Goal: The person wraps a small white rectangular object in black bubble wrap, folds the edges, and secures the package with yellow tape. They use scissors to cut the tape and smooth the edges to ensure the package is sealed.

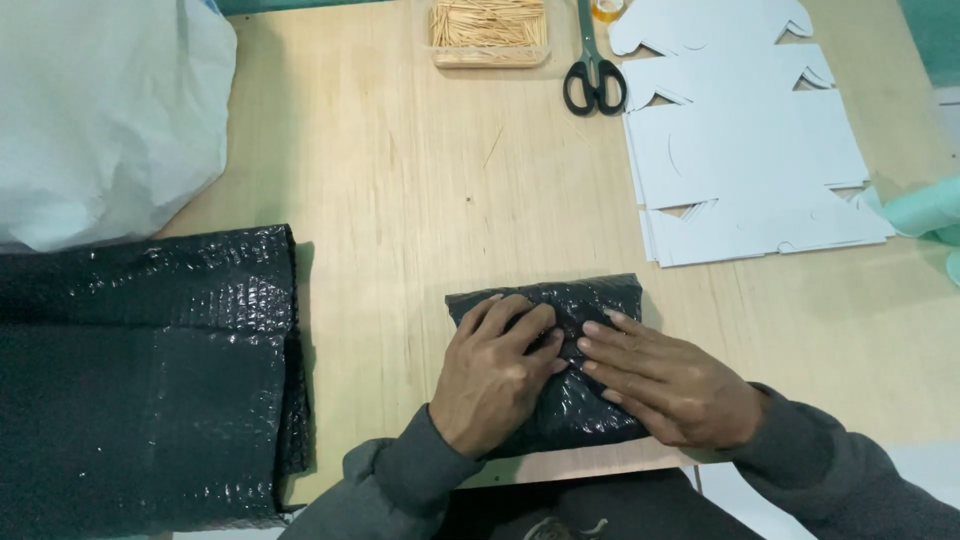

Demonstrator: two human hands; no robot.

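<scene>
Two hands were down, the left hand (495,375) and the right hand (665,385), on one small black bubble-wrap bundle (590,300). One pair of scissors (594,72), one toothpick tray (489,35), one big black bubble-wrap sheet (140,380).

Small black bubble-wrap parcel (560,360), lower centre of the frame, flat on a pale wooden table near its front edge. Glossy, crinkled plastic skin, dimpled with air pockets and catching glints of light. Roughly rectangular, wider than tall, upper edge tilted slightly up toward the right. Upper corners and top edge plainly visible; middle and lower part largely hidden under two hands pressed flat on top, fingertips meeting near the centre. Wrapping folded over on itself, contents out of sight.
</scene>
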